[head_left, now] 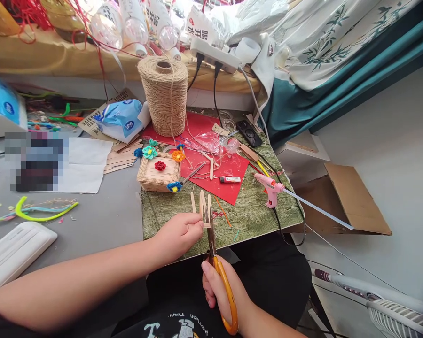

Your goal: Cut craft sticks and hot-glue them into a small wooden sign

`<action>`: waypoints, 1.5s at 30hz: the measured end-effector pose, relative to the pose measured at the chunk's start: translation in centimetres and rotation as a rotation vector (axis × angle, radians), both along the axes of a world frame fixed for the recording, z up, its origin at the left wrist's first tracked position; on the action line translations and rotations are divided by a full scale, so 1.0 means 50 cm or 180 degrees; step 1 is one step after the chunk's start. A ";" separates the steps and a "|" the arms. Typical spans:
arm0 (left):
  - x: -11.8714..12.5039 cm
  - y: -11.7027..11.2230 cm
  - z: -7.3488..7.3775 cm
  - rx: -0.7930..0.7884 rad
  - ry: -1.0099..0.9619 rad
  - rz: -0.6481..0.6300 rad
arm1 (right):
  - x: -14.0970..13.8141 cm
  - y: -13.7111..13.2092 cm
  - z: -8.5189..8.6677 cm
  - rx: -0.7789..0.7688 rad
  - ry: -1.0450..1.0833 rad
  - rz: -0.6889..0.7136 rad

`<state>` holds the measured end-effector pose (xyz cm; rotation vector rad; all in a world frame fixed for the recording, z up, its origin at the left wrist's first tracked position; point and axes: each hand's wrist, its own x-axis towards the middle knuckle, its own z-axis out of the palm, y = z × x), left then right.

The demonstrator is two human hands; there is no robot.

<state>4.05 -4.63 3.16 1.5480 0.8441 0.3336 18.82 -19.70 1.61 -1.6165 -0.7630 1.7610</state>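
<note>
My left hand [179,234] is closed on a small assembly of wooden craft sticks [193,203], several of them standing up side by side above the fingers. In my right hand [225,291] is a pair of scissors [225,284] with orange handles, its blades pointing away from me. The blades lie against a short crosswise stick at the right of my left fingers. Just beyond sits a twine-wrapped stick box [151,179], decorated with blue, teal and orange yarn flowers and a red rose [160,165].
A large twine spool [164,98] stands behind the box. Red sheets [229,188] carry a glue stick [230,179] and loose sticks. A pink glue gun [270,188] lies at the right edge, its cord hanging down. Left are craft sticks [123,157] and a wipes pack [121,119].
</note>
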 end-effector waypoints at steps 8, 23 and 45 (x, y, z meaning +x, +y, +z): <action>0.002 0.004 0.002 0.0068 0.0093 -0.0061 | 0.002 0.000 0.009 -0.0125 -0.0021 0.0045; -0.009 0.009 -0.009 0.0268 -0.0509 -0.0347 | 0.043 0.038 0.010 0.0303 0.0066 -0.0747; 0.003 0.024 -0.015 0.0542 -0.0625 -0.1310 | 0.049 0.101 0.013 0.0741 0.0601 -0.1150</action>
